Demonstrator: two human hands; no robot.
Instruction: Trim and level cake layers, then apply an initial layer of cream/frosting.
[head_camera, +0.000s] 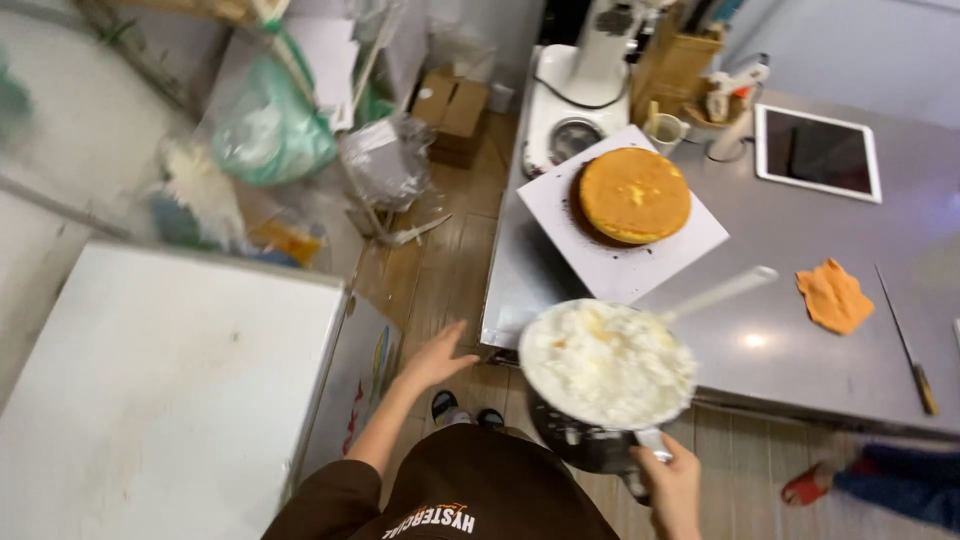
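Holding 1 metal bowl (607, 372) of whipped cream (605, 360), lower centre: right hand (668, 488) closed on its handle. Left hand (436, 357) spread, empty. Cake (634, 194), upper centre, bare, unfrosted.

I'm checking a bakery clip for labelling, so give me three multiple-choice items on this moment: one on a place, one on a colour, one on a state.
1. Where does the round sponge cake lie?
A. on a white board on the steel table
B. on the floor
C. inside the metal bowl

2. What colour is the cloth on the steel table?
A. blue
B. orange
C. black

3. What is the right hand doing?
A. lying flat on the table
B. gripping the handle of the metal bowl of whipped cream
C. holding the knife

Answers:
1 A: the cake rests on the white board near the table's left end.
2 B: the crumpled cloth is plainly orange.
3 B: its fingers wrap the bowl's handle, while the left hand is open and free beside the white chest.
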